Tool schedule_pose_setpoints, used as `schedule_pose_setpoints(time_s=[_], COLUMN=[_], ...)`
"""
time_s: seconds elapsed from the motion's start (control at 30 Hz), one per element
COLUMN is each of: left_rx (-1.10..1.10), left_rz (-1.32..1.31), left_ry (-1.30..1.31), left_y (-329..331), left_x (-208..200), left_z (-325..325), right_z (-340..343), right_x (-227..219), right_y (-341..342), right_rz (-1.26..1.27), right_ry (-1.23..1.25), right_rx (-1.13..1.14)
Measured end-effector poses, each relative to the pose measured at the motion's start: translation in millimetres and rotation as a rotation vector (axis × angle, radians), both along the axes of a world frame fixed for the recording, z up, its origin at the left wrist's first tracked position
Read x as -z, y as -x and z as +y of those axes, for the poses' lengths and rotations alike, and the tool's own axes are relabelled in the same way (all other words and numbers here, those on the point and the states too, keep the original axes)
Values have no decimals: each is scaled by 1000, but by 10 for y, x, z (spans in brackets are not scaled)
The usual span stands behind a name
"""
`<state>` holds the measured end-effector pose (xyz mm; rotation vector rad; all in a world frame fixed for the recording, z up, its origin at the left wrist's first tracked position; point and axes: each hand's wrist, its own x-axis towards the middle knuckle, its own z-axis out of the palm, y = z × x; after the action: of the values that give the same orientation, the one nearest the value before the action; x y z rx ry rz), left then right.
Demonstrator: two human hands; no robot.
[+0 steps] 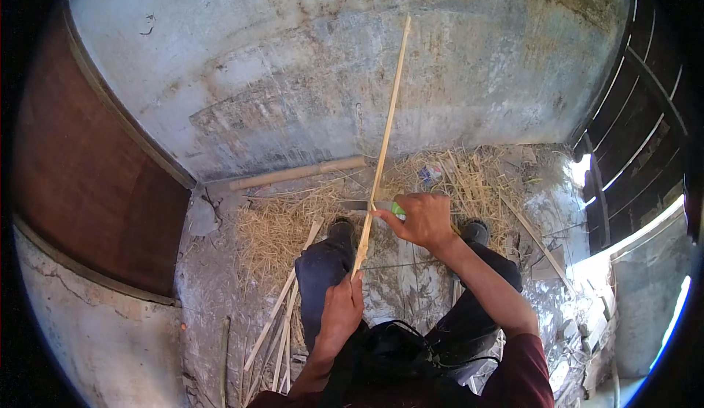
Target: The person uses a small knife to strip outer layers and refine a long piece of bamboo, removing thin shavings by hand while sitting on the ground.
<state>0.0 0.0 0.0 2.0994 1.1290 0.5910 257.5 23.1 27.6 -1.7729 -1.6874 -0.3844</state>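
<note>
Left hand (342,311) grips strip (391,114) jutting beyond fingers (356,289); right hand (425,219) grips knife (356,205); knife slip could cut adjacent thumb (389,221).

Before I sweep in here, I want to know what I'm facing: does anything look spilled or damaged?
Yes: pale, straw-like shavings lie scattered in loose, untidy heaps across the floor near both feet. The wall ahead is patchily stained, so it looks worn.

We saw a long, thin, pale-yellow strip (391,118) slanting from the frame's upper centre to somewhat below its middle, and a green-handled knife (356,205) crossing it near mid-frame, blade pointing left.
</note>
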Motion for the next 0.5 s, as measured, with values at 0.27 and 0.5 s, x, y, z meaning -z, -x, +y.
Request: schedule_pose_setpoints(time_s=[0.27, 0.5], left_rx=[-3, 17], left_rz=[-55, -18], left_ry=[0, 131], left_y=[9, 122], left_x=[-42, -11], left_z=[-19, 8], right_z=[-4, -83], right_x=[-46, -17], right_y=[-86, -97], right_rz=[-2, 48], right_ry=[35, 197], right_rx=[-79, -213])
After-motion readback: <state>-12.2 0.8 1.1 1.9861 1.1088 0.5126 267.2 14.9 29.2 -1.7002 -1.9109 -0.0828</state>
